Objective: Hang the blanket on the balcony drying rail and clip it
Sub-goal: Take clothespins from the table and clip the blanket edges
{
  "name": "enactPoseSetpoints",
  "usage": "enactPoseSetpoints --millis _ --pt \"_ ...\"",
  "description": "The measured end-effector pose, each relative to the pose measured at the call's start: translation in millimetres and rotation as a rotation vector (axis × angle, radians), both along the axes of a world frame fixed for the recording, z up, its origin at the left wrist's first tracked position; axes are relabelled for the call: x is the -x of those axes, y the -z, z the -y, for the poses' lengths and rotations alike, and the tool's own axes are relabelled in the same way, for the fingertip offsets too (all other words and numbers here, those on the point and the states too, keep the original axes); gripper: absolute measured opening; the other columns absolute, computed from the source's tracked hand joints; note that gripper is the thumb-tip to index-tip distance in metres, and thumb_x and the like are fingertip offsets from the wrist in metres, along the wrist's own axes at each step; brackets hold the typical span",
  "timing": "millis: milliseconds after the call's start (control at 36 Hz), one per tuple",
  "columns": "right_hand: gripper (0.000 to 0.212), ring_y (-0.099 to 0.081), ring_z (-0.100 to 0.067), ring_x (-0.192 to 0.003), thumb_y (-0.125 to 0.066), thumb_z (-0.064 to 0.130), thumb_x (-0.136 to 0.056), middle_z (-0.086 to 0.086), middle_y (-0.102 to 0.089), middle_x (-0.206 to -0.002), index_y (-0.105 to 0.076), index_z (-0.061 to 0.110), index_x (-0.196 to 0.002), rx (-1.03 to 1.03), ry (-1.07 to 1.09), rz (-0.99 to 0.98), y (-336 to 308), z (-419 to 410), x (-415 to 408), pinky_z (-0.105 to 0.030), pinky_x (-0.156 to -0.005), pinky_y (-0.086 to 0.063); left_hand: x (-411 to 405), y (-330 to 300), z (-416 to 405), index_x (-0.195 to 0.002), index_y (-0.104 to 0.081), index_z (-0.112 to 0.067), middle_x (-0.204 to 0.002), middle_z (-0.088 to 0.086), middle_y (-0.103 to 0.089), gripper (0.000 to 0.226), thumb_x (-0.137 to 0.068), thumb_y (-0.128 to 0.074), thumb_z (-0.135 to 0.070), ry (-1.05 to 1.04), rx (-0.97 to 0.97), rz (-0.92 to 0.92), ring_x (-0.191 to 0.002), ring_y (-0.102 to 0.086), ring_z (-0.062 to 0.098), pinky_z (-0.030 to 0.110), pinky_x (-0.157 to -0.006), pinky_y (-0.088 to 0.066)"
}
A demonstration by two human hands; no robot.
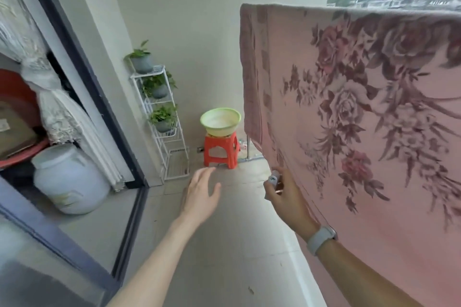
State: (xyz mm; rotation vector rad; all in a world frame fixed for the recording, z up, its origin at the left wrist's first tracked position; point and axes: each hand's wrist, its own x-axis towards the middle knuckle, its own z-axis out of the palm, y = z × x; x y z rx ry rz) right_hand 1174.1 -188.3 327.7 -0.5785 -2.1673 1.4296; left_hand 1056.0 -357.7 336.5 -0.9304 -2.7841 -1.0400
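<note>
A pink blanket (361, 112) with a dark rose pattern is hanging over the rail along the right side of the frame, its folded top edge running across the upper right and its cloth falling to the lower right. At lower centre-right the right hand (287, 197), with a pale watch (320, 238) on its wrist, is curling its fingers around a small grey clip (274, 180) just beside the blanket's lower left edge. The left hand (202, 194) is reaching forward at lower centre with its fingers spread and relaxed, holding nothing. Beyond it, in the centre of the frame, a green basin (220, 121) is sitting on an orange stool (220, 151), beside a white plant rack (162, 117) with potted plants. A white jar (67, 179) is standing at the left
</note>
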Motion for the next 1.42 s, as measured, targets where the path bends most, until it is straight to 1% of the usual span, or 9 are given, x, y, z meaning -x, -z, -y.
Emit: enactPoseSetpoints --millis 139,333,472,611,667,1000,1139,1278,1417 --pt "0.029 -0.063 -0.020 -0.068 -0.054 0.019 -0.087 0.005 -0.056 -0.076 -0.044 0.029 -0.112 -0.022 -0.008 0.009 12 -39 115 -0.046 -0.072 -0.053 106 11 -33 -0.132 -0.044 -0.014 -0.136 0.003 -0.042 0.041 -0.092 -0.049 -0.022 -0.036 -0.014 0.031 -0.124 -0.043 0.018 0.027 -0.103 -0.030" --pt "0.029 -0.061 -0.026 -0.072 -0.053 0.023 -0.090 -0.002 -0.057 -0.077 -0.039 0.038 -0.110 -0.099 0.059 -0.003 9 -102 293 -0.046 -0.069 -0.051 288 12 -92 -0.133 -0.043 -0.012 -0.136 0.002 -0.042 0.041 -0.094 -0.048 -0.022 -0.011 -0.065 0.065 -0.126 -0.039 0.017 0.020 -0.098 -0.026" --pt "0.033 -0.055 -0.013 -0.062 -0.051 0.022 -0.092 -0.001 -0.054 -0.071 -0.036 0.028 -0.121 -0.147 0.060 0.036 -15 -148 406 -0.035 -0.066 -0.048 414 5 -144 -0.128 -0.048 -0.010 -0.129 0.007 -0.050 0.037 -0.092 -0.051 -0.017 0.007 -0.101 0.110 -0.124 -0.042 0.021 0.025 -0.100 -0.029" --pt "0.038 -0.055 -0.006 -0.073 -0.052 0.027 -0.091 0.013 -0.050 -0.085 -0.040 0.022 -0.126 -0.186 0.133 0.075 -19 -203 487 -0.030 -0.068 -0.049 508 5 -204 -0.127 -0.050 -0.011 -0.127 0.004 -0.053 0.037 -0.091 -0.053 -0.018 0.077 -0.121 0.138 -0.120 -0.047 0.021 0.024 -0.096 -0.032" --pt "0.041 -0.056 -0.008 -0.078 -0.053 0.028 -0.090 0.006 -0.056 -0.093 -0.041 0.020 -0.128 -0.211 0.190 0.104 -13 -228 521 -0.026 -0.069 -0.046 547 11 -230 -0.127 -0.050 -0.014 -0.126 0.002 -0.054 0.036 -0.091 -0.053 -0.019 0.108 -0.129 0.167 -0.118 -0.049 0.018 0.019 -0.091 -0.032" --pt "0.043 -0.061 -0.021 -0.088 -0.055 0.025 -0.090 -0.002 -0.059 -0.107 -0.041 0.020 -0.129 -0.211 0.313 0.127 15 -402 753 -0.044 -0.078 -0.054 783 42 -424 -0.116 -0.058 -0.015 -0.118 -0.002 -0.060 0.026 -0.092 -0.052 -0.023 0.242 -0.167 0.299 -0.094 -0.056 0.008 0.019 -0.083 -0.041" --pt "0.041 -0.060 -0.017 -0.076 -0.054 0.028 -0.090 -0.003 -0.061 -0.095 -0.041 0.024 -0.129 -0.277 0.367 0.178 12 -451 825 -0.028 -0.061 -0.047 861 32 -491 -0.113 -0.059 -0.014 -0.111 -0.002 -0.062 0.023 -0.092 -0.052 -0.018 0.296 -0.240 0.351 -0.089 -0.058 0.009 0.020 -0.081 -0.043" --pt "0.043 -0.060 -0.017 -0.085 -0.055 0.027 -0.089 0.004 -0.058 -0.103 -0.042 0.023 -0.129 -0.252 0.461 0.188 10 -488 868 -0.035 -0.077 -0.051 918 46 -554 -0.107 -0.062 -0.012 -0.109 0.003 -0.066 0.019 -0.089 -0.056 -0.013 0.415 -0.236 0.391 -0.082 -0.061 0.013 0.014 -0.074 -0.044" --pt "0.042 -0.060 -0.017 -0.090 -0.055 0.025 -0.089 0.007 -0.055 -0.108 -0.042 0.024 -0.128 -0.269 0.607 0.250 16 -505 888 -0.029 -0.072 -0.046 950 56 -628 -0.132 -0.042 -0.013 -0.121 -0.004 -0.048 0.054 -0.084 -0.065 -0.023 0.579 -0.230 0.491 -0.101 -0.053 0.016 0.022 -0.085 -0.041"
